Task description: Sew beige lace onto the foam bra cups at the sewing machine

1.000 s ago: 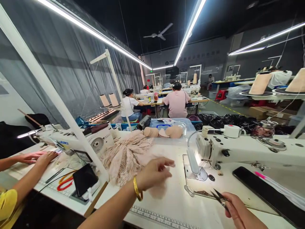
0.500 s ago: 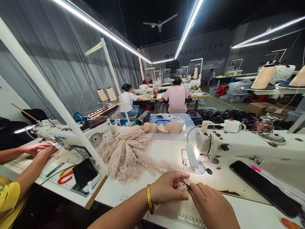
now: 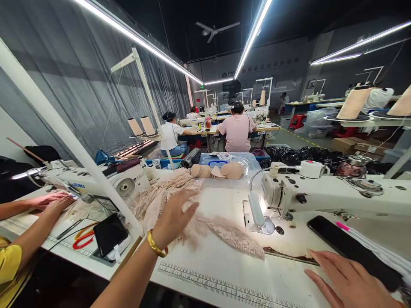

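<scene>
"Where to look first?"
"At the left hand [image 3: 171, 218]; over the heap of beige lace [image 3: 149, 201], blurred, with thumb apart from fingers; impossible to tell whether touching; around the wrist, a gold bangle [image 3: 157, 244]."

"And the lace strip [image 3: 236, 235]?"
"Laid out across the white table [image 3: 189, 256], from heap toward sewing machine [image 3: 334, 188]; with free end close to the worn edge of the machine bed, between both hands, beyond the printed ruler [image 3: 218, 284]."

"And the right hand [image 3: 356, 280]?"
"Palm down beside the black phone [image 3: 332, 234]; with thumb well apart from forefinger; underneath, hidden from view."

"Farther back?"
"Round beige pads [image 3: 233, 170] by a clear plastic box [image 3: 252, 160]; off left, a co-worker's hands [image 3: 56, 203] at another machine [image 3: 125, 184]."
</scene>
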Available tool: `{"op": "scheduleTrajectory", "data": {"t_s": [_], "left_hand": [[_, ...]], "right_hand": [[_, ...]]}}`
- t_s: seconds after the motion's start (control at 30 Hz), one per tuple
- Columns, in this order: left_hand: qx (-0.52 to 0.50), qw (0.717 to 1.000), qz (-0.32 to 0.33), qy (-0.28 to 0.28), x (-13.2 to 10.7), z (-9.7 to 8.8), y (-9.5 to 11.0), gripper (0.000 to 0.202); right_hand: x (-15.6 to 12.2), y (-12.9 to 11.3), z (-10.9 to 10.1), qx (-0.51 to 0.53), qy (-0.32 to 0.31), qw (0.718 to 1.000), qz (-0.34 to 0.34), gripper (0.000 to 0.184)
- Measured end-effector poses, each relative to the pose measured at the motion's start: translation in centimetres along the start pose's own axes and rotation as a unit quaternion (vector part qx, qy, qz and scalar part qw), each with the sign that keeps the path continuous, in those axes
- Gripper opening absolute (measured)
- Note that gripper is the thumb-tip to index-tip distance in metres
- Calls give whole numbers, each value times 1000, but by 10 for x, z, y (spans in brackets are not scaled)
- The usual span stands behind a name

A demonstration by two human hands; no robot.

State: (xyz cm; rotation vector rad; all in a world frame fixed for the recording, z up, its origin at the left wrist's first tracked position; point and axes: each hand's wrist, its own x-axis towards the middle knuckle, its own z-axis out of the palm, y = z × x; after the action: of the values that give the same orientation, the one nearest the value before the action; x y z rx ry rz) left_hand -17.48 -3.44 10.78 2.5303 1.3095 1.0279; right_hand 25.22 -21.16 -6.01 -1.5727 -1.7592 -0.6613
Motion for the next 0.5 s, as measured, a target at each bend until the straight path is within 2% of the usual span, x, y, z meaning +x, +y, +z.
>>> {"op": "scheduleTrajectory", "data": {"t_s": [0.1,0.13,0.17,0.23,0.3,0.37,0.43,0.5], "left_hand": [[-20,980,66,-187,-2,61,20,43],[2,970,73,-233,-1,80,27,50],[25,961,74,-264,2,95,33,54],[46,951,79,-295,6,113,41,39],[49,948,94,-302,2,114,45,18],[48,949,129,-282,-12,104,46,19],[40,948,176,-261,-34,90,45,22],[-10,927,231,-296,-55,76,46,20]], "right_hand": [[29,-43,16,152,-69,985,38,25],[38,-58,24,182,-92,978,44,30],[45,-70,31,207,-104,971,63,34],[55,-87,42,250,-125,958,64,29],[58,-90,44,275,-136,951,45,28],[60,-84,38,304,-161,937,56,29],[63,-76,30,330,-214,913,105,35],[70,-72,26,328,-258,896,150,43]]}}
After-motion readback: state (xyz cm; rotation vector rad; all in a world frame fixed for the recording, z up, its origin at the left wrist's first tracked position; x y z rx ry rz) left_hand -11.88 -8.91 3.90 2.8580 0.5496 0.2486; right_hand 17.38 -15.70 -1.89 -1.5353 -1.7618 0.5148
